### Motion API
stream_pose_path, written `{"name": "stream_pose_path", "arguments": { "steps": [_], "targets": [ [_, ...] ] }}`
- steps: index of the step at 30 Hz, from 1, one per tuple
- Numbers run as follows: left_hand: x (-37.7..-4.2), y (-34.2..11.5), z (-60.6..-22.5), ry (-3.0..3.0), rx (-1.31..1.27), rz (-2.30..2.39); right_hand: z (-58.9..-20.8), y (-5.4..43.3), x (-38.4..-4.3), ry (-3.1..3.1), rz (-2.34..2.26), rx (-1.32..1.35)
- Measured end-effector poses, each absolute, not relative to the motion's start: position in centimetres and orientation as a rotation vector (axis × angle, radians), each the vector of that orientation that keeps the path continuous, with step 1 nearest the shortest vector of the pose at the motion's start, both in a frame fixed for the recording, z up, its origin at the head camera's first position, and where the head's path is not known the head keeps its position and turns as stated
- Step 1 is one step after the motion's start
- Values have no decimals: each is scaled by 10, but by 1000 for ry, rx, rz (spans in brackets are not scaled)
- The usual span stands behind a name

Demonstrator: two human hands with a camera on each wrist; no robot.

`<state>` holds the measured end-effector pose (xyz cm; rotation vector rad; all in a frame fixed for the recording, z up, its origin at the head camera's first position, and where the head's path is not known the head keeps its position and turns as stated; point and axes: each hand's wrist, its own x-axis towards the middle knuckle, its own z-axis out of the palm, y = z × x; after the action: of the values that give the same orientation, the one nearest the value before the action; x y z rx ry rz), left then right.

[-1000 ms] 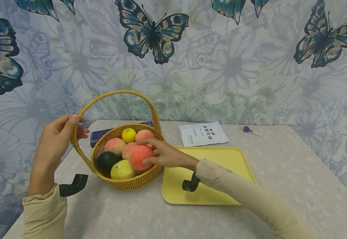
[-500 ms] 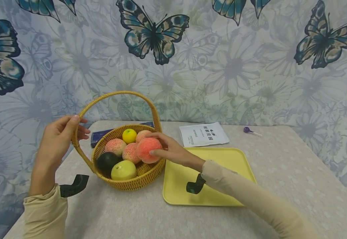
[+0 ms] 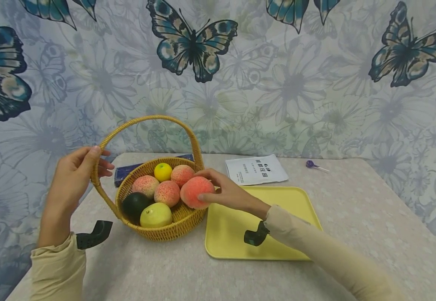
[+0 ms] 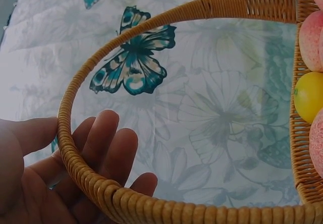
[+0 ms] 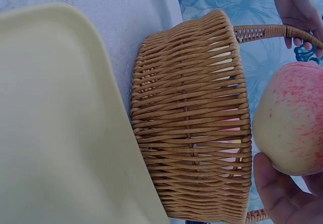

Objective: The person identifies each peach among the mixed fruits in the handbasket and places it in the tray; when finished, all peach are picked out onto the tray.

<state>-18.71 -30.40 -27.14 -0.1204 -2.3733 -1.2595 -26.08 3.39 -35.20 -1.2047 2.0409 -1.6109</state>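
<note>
Patterned backdrop (image 3: 293,83), one, behind one pale table (image 3: 146,276); on the table, one wicker basket (image 3: 158,234) with an arched handle (image 3: 158,117), and one yellow tray (image 3: 229,238) just beside it on the right, contact between the two uncertain.

Hands, two: left hand (image 3: 69,175) curls loosely round the left part of the handle, thumb on one side, fingers on the other; right hand (image 3: 233,193) is part-closed, thumb and fingers gripping one peach (image 3: 195,192) at the right side of the basket's mouth, near the rim.

One white packet (image 3: 257,170) lies beyond the tray; one navy item (image 3: 125,172), partly hidden, lies behind the basket.

Fruit, seven in all: four peaches, one gripped and three in the basket; in the basket also one yellow-green fruit (image 3: 156,215), one dark green fruit (image 3: 135,204), one small yellow fruit (image 3: 163,172); smallest item, one lollipop (image 3: 310,164), far right.

Progress, judged: early; one peach appears raised from the pile but not yet set down; six fruits sit in the basket, unheld.
</note>
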Motion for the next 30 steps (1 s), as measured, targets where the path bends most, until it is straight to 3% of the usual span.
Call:
{"name": "stream_pose_path", "arguments": {
  "steps": [30],
  "targets": [
    [-188, -306, -272, -2365, -177, -1280, -352, 86, -277, 2073, -1754, -1023]
  ]
}}
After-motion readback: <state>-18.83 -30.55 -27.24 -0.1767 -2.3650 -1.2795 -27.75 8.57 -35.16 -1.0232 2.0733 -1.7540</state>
